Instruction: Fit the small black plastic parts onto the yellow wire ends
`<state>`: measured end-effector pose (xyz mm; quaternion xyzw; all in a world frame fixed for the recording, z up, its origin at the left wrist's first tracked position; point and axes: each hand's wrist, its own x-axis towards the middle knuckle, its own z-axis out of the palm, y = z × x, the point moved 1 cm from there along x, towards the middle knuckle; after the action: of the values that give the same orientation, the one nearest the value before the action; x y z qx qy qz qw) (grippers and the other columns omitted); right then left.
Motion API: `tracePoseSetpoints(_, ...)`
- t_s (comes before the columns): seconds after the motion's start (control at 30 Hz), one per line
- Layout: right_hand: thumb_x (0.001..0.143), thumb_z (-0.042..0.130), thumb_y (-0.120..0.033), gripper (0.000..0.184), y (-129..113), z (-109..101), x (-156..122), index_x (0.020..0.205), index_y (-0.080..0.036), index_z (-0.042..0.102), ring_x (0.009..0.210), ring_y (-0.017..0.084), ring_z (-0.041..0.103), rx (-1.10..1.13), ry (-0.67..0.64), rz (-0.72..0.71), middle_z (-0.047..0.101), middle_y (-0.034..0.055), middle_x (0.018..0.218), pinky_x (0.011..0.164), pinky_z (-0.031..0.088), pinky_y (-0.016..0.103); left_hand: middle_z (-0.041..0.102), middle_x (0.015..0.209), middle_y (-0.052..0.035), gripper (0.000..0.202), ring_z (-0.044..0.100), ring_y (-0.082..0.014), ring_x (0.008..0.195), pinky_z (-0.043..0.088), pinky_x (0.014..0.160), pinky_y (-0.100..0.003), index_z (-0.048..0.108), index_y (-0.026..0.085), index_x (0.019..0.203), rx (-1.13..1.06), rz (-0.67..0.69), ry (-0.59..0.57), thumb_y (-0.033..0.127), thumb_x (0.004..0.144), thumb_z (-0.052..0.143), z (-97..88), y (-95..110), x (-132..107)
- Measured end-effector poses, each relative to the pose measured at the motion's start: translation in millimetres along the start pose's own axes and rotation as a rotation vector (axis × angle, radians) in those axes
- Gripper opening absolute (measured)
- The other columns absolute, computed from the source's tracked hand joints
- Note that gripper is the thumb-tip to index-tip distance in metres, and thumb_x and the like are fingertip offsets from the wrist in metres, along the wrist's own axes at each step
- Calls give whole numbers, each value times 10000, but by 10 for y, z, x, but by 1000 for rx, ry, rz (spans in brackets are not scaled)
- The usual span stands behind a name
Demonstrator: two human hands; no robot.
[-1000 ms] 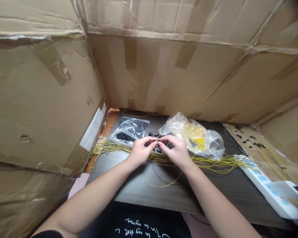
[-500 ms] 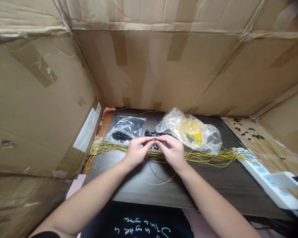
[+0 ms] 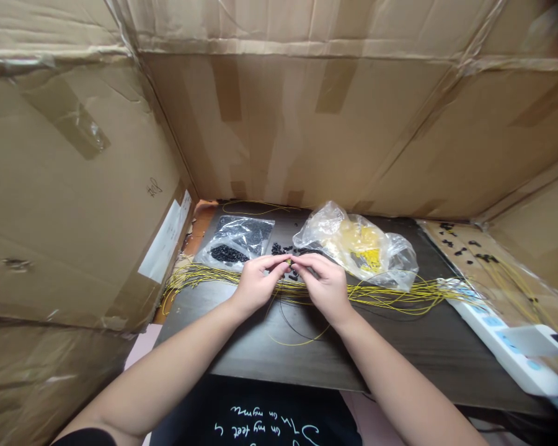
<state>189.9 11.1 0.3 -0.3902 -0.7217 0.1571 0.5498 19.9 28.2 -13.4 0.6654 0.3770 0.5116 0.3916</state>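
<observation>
My left hand (image 3: 259, 285) and my right hand (image 3: 324, 286) meet over the dark tabletop, their fingertips pinching a tiny yellow wire end (image 3: 289, 262). The fingers hide most of it. A loose bundle of thin yellow wires (image 3: 390, 297) runs behind and beneath my wrists, and a thin black wire (image 3: 291, 322) and a yellow loop (image 3: 297, 342) hang below my hands. Small black parts (image 3: 279, 249) lie just beyond my fingers, next to a clear bag of black parts (image 3: 236, 241).
A crumpled clear bag with yellow contents (image 3: 353, 244) lies beyond my right hand. A white power strip (image 3: 506, 347) sits at the table's right, near a sheet with black parts (image 3: 465, 251). Taped cardboard walls (image 3: 279, 124) surround the dark table (image 3: 279, 359) on the left, back and right.
The whole scene has shifted slightly in view as my head moved. Both hands keep the same pinch, with no visible change in what they hold.
</observation>
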Motion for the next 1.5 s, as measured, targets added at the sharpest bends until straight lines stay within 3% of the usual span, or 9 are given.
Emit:
tracePoseSetpoints(0.2,934,660,-286,114,13,-25,-4,928,-218,751,807,186,708,-60,14,50,751,54,876,765,590,335,793,968,-66,221,740,-190,841,591,813,-315,778,201,1087,84,45,4,279,918,659,-16,80,-6)
tracePoseSetpoints(0.9,939,638,-247,105,2,-26,7,888,-209,723,779,173,686,-46,-35,42,735,44,844,737,555,313,784,951,-62,203,720,-174,835,552,805,-301,772,203,1096,184,148,-9,259,942,652,-39,88,-22)
tracePoseSetpoints(1.07,937,638,-332,161,8,-24,-6,870,-208,718,770,181,677,-30,-64,139,731,49,834,747,549,325,779,914,-52,194,711,-161,796,551,760,-286,768,216,1098,230,214,3,257,947,652,-39,58,-25)
tracePoseSetpoints(1.3,856,686,-556,372,131,-7,-5,801,-191,639,676,164,640,336,-258,534,682,33,730,675,541,309,776,878,-54,210,695,-150,748,537,706,-280,750,207,1135,361,397,-4,244,961,638,-43,-19,-17)
tracePoseSetpoints(1.4,856,678,-586,399,144,-15,-1,812,-196,608,701,159,640,385,-298,560,680,27,763,710,546,316,778,881,-53,216,696,-152,751,537,710,-283,750,209,1142,361,390,-13,244,959,643,-43,-43,-13)
tracePoseSetpoints(1.5,905,633,-564,363,109,-28,-5,852,-206,609,715,163,630,274,-278,493,662,21,770,703,530,313,783,906,-54,212,700,-155,761,541,728,-290,759,216,1131,321,326,-10,258,950,657,-47,-36,-6)
